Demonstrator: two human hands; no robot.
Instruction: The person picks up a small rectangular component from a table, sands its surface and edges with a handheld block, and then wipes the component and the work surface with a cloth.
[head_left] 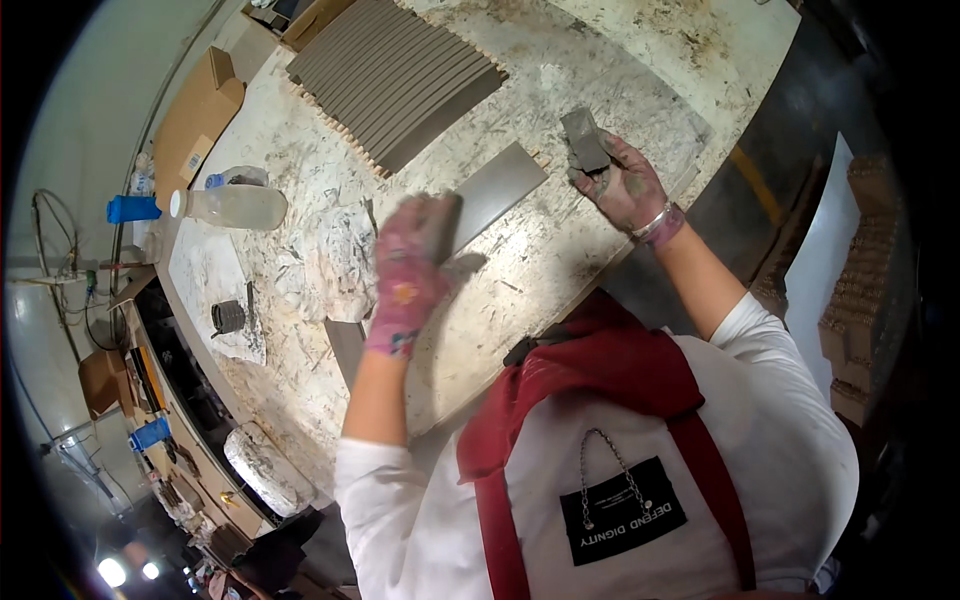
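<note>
White shirt (660,435) nearest, right hand (630,192) grips grey block (584,138) while left hand (410,262), grip unclear, overlaps flat slab (500,192).

Smudged white worktable (515,290), pale wall (110,110), dark floor (775,125) (one yellow stripe (755,183) across it), bright lights (112,572) lower left.
</note>
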